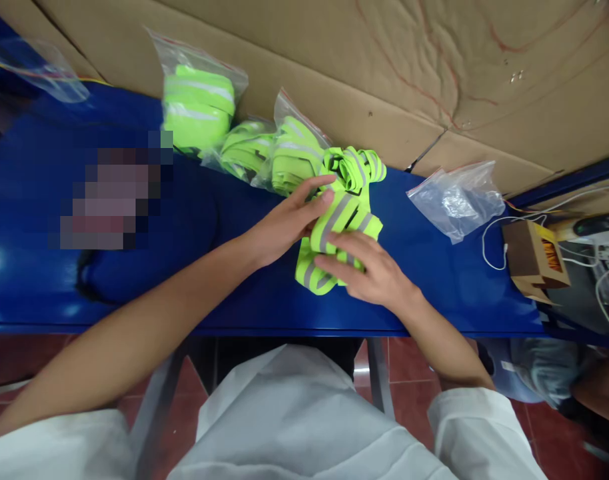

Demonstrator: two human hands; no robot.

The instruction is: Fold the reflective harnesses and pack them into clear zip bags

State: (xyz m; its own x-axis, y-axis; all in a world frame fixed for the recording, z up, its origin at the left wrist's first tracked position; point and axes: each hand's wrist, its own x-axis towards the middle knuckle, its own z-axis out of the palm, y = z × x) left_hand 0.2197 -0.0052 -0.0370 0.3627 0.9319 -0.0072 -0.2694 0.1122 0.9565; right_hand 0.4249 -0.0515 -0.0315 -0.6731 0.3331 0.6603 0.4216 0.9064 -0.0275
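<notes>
Both hands rest on a folded neon-yellow reflective band (pixel 337 230) lying on the blue table (pixel 224 307), near the middle of its top. The left hand (pixel 289 223) reaches in with fingers stretched out, the tips touching the band's upper edge. The right hand (pixel 372 270) lies palm down on its lower part, fingers spread flat; neither hand is closed round the fabric. Just behind the band sits a loose bundle of the same yellow material (pixel 357 167). To its left, three clear bags of folded bands (pixel 198 107) lean against a cardboard sheet (pixel 384 60). An empty plastic bag (pixel 457 200) lies to the right, and beyond it a small cardboard box (pixel 534 257) with white cable (pixel 489 250) beside it.
</notes>
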